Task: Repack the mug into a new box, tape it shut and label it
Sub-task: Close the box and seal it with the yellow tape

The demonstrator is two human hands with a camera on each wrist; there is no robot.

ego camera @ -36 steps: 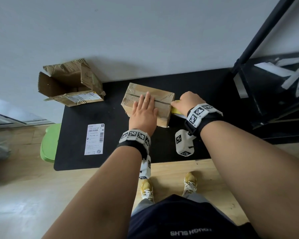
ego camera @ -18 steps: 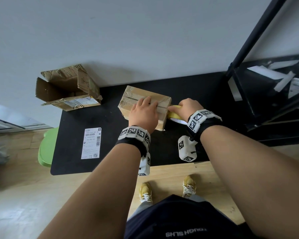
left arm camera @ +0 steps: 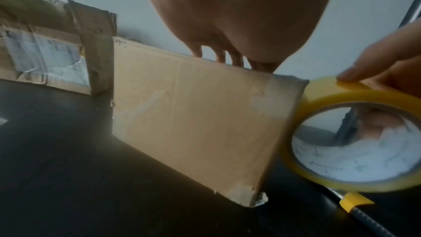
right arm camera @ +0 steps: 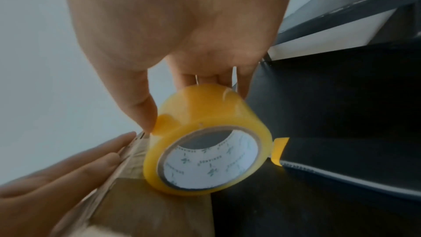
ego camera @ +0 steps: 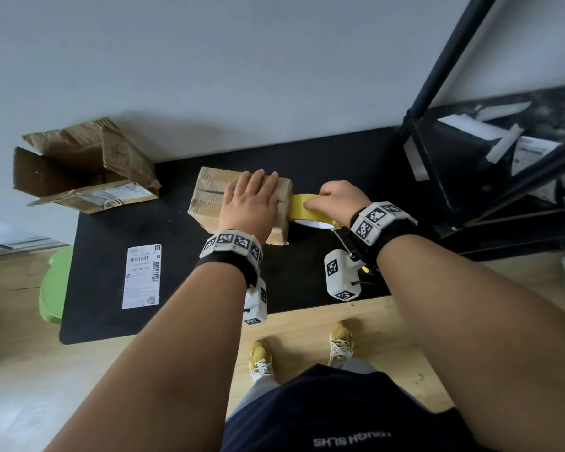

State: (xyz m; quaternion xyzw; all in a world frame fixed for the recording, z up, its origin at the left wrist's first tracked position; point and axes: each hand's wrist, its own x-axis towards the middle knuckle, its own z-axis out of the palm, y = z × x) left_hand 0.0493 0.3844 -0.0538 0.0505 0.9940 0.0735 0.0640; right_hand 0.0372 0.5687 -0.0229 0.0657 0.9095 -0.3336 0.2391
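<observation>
The right hand has its fingers curled over the yellow tape roll, thumb on the rim. The roll sits against the box's end, at three o'clock from the left hand, whose flat, straight fingers press the lid of the new box. The box's long axis runs nine to three, so the right hand looks nearer for the pull. The label lies at eight o'clock on the black mat.

Torn old carton beyond the black mat's far-left corner, green stool left, black shelving frame right.
</observation>
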